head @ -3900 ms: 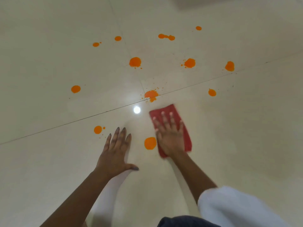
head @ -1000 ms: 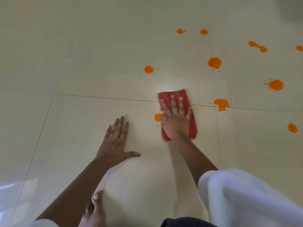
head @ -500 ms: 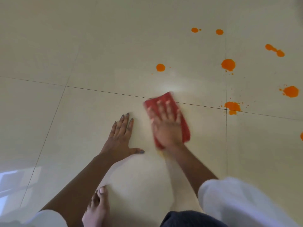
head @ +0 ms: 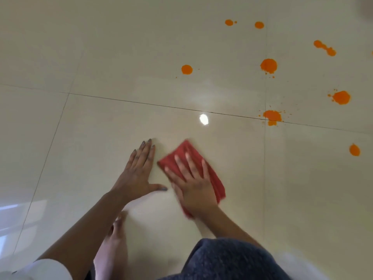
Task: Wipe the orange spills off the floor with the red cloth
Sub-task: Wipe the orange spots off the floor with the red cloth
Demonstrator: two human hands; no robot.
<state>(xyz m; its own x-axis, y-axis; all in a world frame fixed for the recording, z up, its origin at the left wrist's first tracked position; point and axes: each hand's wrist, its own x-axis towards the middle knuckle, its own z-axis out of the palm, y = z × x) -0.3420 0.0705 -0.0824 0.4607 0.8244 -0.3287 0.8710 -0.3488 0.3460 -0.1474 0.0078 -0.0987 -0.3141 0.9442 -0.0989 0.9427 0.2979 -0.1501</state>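
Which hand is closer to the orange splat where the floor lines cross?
Right. The right hand, flat on the red cloth, lies below-left of the splat; the left hand is farther left.

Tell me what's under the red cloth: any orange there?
Only the pale floor shows around the red cloth, with no orange at its edges. The right hand presses flat on top. Whatever lies beneath the cloth is covered, so I cannot tell.
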